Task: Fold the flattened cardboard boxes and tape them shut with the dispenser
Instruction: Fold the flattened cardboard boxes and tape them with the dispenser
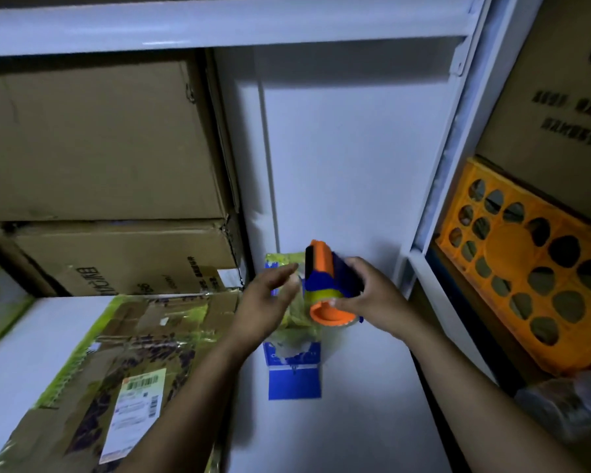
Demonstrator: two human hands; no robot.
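dispenser [325, 285] sits gripped in my right hand [369, 295], left hand [270, 297] spread loose just beside it, likely to ready it for sealing.

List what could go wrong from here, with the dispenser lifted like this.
1. The right hand grips the tape dispenser from one side only; it might slip and drop onto the blue packet under it.
2. The open left hand reaches close to the dispenser's front; if a cutter sits there, fingers could get nicked.
3. The labelled cardboard box lies off to the left, so loose tape might stick to itself first.
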